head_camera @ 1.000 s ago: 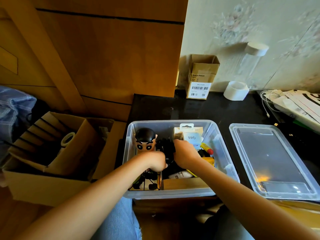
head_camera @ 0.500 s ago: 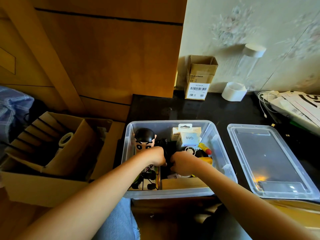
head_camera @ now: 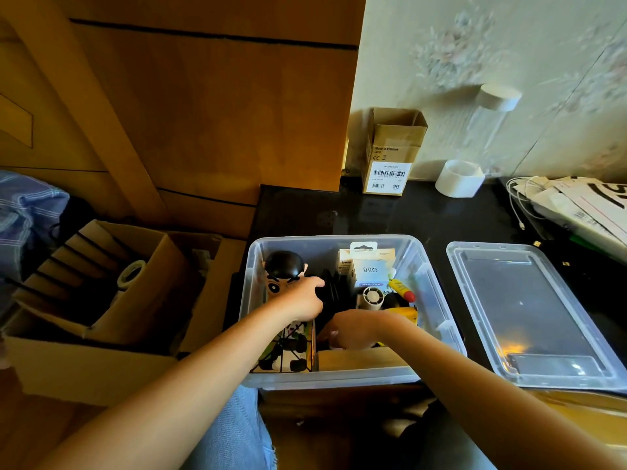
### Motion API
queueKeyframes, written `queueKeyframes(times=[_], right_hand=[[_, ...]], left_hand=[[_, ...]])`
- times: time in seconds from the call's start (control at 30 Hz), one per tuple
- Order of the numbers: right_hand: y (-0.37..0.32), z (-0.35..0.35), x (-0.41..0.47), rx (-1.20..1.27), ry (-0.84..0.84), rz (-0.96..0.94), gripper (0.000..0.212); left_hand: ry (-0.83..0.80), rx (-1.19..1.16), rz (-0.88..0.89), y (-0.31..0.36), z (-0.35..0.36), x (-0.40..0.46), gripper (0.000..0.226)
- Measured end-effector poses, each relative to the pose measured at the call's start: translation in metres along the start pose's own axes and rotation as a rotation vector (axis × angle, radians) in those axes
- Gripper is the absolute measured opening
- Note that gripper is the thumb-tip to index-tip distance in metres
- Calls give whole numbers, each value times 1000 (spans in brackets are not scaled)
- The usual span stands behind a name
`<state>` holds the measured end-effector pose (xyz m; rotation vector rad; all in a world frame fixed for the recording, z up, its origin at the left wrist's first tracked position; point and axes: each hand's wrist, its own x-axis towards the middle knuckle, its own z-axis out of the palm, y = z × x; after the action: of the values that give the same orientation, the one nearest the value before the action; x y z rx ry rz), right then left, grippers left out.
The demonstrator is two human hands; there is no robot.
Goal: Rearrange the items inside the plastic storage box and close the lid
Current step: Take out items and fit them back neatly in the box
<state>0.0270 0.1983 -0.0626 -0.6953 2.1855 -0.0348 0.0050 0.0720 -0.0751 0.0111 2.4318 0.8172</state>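
Open storage box (head_camera: 437, 266), long axis front-to-back, lid (head_camera: 529, 310) parallel beside it

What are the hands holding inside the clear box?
The left hand reaches onto a black object in the clear plastic storage box, but its grip is hidden. The right hand curls downward; what it holds cannot be told.

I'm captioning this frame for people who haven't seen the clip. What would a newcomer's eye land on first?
Two bare arms reach into a clear plastic storage box at centre, the left hand beside a black-haired cartoon figure and the right hand lower among the packed items. The box's clear lid lies off to its right on the dark tabletop. An open cardboard box sits to the left.
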Motion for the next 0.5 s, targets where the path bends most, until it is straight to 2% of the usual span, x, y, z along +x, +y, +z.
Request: queueKeyframes(times=[0.03, 0.1, 0.2, 0.33, 0.43, 0.5], right_hand=[[-1, 1, 1, 13, 6, 15, 42], [-3, 2, 3, 43, 49, 56, 39], [-2, 3, 5, 37, 70, 69, 38], [2, 2, 8, 63, 91, 101, 37], [3, 1, 3, -15, 73, 59, 37], [6, 1, -1, -65, 95, 44, 35]], left_hand=[[2, -6, 14, 1, 0, 1, 57], [7, -18, 32, 4, 2, 0, 59], [-30, 38, 42, 4, 5, 1, 30], [-86, 145, 14, 3, 4, 1, 39], [-141, 198, 2, 6, 5, 1, 21], [-156, 239, 5, 9, 4, -1, 19]])
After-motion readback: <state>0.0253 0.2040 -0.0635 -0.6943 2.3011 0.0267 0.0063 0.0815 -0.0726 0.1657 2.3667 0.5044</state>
